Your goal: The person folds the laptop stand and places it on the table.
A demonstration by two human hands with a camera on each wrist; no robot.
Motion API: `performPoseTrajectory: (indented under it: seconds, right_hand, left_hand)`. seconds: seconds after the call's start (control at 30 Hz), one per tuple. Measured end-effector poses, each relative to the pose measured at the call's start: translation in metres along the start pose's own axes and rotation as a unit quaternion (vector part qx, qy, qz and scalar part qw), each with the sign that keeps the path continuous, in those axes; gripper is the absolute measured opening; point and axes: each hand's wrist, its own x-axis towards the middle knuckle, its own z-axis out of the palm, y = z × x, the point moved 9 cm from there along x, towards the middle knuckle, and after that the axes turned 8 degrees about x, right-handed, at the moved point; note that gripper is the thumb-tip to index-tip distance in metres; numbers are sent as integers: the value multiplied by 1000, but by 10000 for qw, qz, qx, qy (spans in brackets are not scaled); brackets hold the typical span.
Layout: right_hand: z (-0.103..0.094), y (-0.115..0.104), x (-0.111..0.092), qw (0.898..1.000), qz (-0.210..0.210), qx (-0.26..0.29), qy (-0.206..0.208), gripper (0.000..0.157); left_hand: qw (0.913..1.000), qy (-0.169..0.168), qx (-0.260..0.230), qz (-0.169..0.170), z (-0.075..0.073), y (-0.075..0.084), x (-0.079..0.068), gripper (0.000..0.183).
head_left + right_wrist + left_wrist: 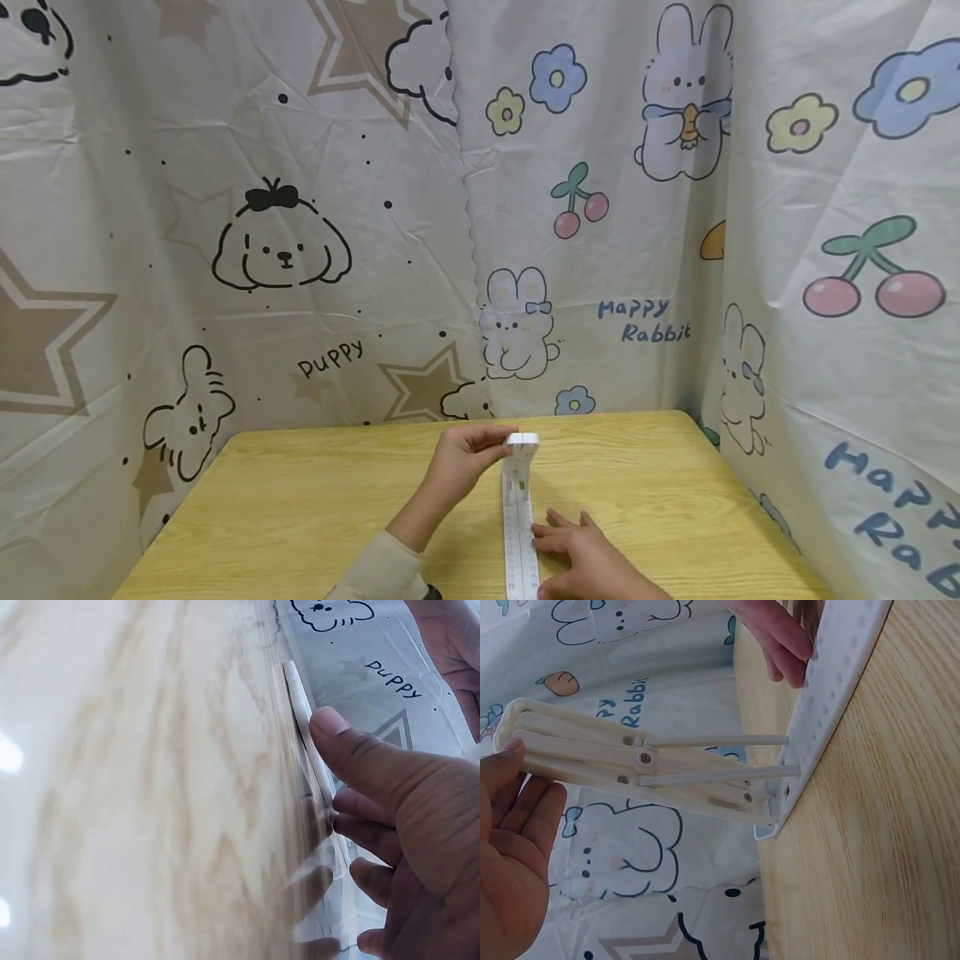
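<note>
A white plastic folding stand (521,533) lies with its long strip-like base on the table, and its hinged panel (592,746) is raised at the far end. Two thin struts (720,740) join panel and base in the left wrist view. My left hand (453,467) pinches the panel's top edge, thumb on the near face and fingers around the other side. Along the right edge of the base, my right hand (588,558) rests with spread fingers touching it. The right wrist view shows the thumb (360,750) and fingertips beside the base's thin edge.
The wood-grain table (315,500) extends on both sides of the stand. Printed curtains (600,250) with puppies, rabbits and cherries hang behind it and at both sides, close to the table's edges.
</note>
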Motion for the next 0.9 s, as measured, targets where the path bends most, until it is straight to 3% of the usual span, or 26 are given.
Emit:
performPoseTrajectory:
  seconds: [0.23,0.5,0.7,0.9]
  right_hand:
    - [0,8,-1,9960,260,822,-215,61]
    - [-5,8,1,9945,336,977,-187,55]
    - [-11,14,6,9898,536,1323,16,55]
    - [-25,20,15,9858,391,1573,448,50]
  left_hand:
    - [10000,10,68,-69,-1,1,-2,24]
    - [9999,53,80,-83,-3,-2,-3,24]
    - [9996,56,101,-245,-4,-9,-6,25]
    - [9983,54,144,-568,-6,-25,-12,25]
